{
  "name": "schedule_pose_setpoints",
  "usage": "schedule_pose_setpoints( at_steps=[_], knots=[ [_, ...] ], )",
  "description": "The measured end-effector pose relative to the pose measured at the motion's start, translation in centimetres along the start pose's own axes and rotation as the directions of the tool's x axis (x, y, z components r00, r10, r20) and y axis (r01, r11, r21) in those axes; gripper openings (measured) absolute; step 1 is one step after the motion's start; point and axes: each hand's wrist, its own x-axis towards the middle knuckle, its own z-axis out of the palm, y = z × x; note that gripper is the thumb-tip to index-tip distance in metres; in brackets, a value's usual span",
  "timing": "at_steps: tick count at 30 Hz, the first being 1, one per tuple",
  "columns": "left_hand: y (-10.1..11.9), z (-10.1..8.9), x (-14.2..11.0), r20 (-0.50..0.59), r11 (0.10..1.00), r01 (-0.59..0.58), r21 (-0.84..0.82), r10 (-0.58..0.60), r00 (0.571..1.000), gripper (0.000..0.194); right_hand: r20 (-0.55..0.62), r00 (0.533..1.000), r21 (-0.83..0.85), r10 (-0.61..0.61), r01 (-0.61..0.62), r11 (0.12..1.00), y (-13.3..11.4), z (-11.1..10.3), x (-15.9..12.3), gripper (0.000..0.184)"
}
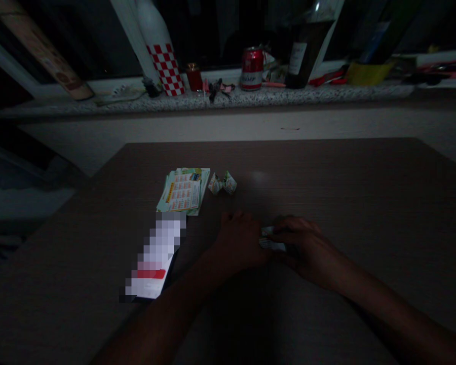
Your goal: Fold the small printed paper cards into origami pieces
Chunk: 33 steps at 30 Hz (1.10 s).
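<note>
A small piece of printed paper (272, 245), apparently folded, lies on the dark wooden table between my two hands. My left hand (240, 238) has its fingers bent over the paper's left end, which it partly hides. From the other side, the fingers and thumb of my right hand (307, 246) close on the right part of the same paper. Just beyond my left hand sits a folded paper shape (222, 183) with two raised points. Left of it is a stack of printed paper slips (183, 191) with a grid of orange text. The dim light blurs finger detail.
A lit phone (152, 258), its screen pixelated, lies beside my left forearm. Behind the table (345, 167), a granite sill (220, 104) carries a red-and-white checkered bottle (167, 63), a red can (252, 68), a dark bottle (300, 58) and a yellow container (368, 73).
</note>
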Motion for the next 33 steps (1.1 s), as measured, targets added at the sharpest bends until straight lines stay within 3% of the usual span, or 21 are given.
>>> schedule_pose_setpoints(
  at_steps=[8,19,24,28,31,33],
  knots=[
    [-0.3,-0.9,0.2,0.065,0.996,0.082,-0.026,-0.080,0.995,0.024,0.006,1.000,-0.015,0.025,-0.025,1.000,-0.2,-0.1,-0.1,0.032],
    [-3.2,-0.9,-0.1,0.091,0.967,0.203,-0.151,-0.191,0.977,0.015,0.009,0.999,0.000,0.046,-0.046,0.999,0.0,-0.2,-0.2,0.034],
    [-3.3,-0.9,-0.9,-0.018,0.965,0.109,-0.238,-0.116,0.993,0.009,0.045,0.999,0.029,0.027,-0.029,0.999,-0.2,-0.6,-0.1,0.041],
    [-2.7,-0.7,-1.7,-0.116,0.947,-0.079,-0.312,0.044,0.992,0.017,0.067,0.998,0.038,0.015,-0.018,0.999,-0.5,-0.9,-0.1,0.040],
    [-2.2,-0.3,-1.8,-0.125,0.947,-0.188,-0.261,0.160,0.979,0.025,0.053,0.997,0.092,-0.052,0.047,0.995,-0.6,-1.0,-0.1,0.032],
    [-1.9,0.0,-1.7,-0.113,0.948,-0.247,-0.202,0.228,0.967,0.018,0.031,0.996,0.157,-0.087,0.081,0.984,-0.6,-1.1,-0.1,0.022]
  ],
)
